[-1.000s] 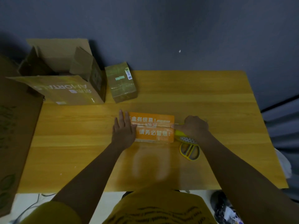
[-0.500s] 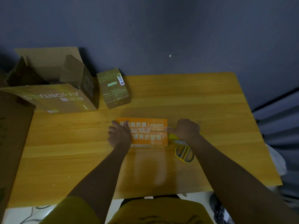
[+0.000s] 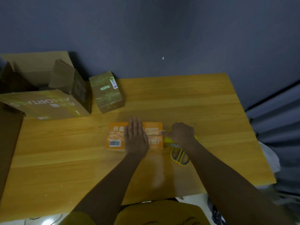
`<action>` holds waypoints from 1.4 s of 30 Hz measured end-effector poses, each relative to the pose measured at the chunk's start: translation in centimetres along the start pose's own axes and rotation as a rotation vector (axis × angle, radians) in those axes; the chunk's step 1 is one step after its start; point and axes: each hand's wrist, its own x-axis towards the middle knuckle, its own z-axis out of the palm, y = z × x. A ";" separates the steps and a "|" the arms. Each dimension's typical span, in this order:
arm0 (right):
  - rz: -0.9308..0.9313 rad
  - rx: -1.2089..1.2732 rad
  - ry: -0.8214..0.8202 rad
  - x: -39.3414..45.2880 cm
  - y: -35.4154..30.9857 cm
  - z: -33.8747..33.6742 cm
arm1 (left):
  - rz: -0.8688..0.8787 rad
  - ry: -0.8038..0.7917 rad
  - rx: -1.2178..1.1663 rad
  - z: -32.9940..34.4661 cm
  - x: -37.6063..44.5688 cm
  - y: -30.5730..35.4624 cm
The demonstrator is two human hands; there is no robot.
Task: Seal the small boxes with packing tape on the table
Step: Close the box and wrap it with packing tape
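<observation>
Table edges: the honey-coloured wooden table [image 3: 186,98] shows its far edge against the dark grey wall [image 3: 146,30], its right edge beyond the right knuckles, its near edge under both forearms.
Open room: bare wood ahead of the fingertips up to the wall, and a wide bare stretch nearer than the left wrist.
Left hand: the left hand [image 3: 136,138] lies flat, fingers straight and together, pressing the top of the small orange cardboard box with white lettering [image 3: 116,137].
Right hand: the right hand [image 3: 181,133] is clenched round the yellow plastic tape dispenser [image 3: 179,155], just off the box's right end; its yellow loop sticks out below the wrist.
Tape: a strip of clear packing tape [image 3: 154,132] runs along the box top, from under the left fingers towards the right thumb.
Box axis: long side runs left to right, parallel to the near edge; the barcode label sits left of the left palm.
Around: a small brown taped cardboard box [image 3: 106,92] stands beyond the left fingertips, well apart.
In the way: a large open brown cardboard carton [image 3: 47,101] crowds the far left corner, flaps up.
</observation>
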 end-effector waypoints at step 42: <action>-0.458 0.132 0.290 1.9 -0.4 4.3 | -0.001 -0.051 -0.040 -3.1 0.3 -9.3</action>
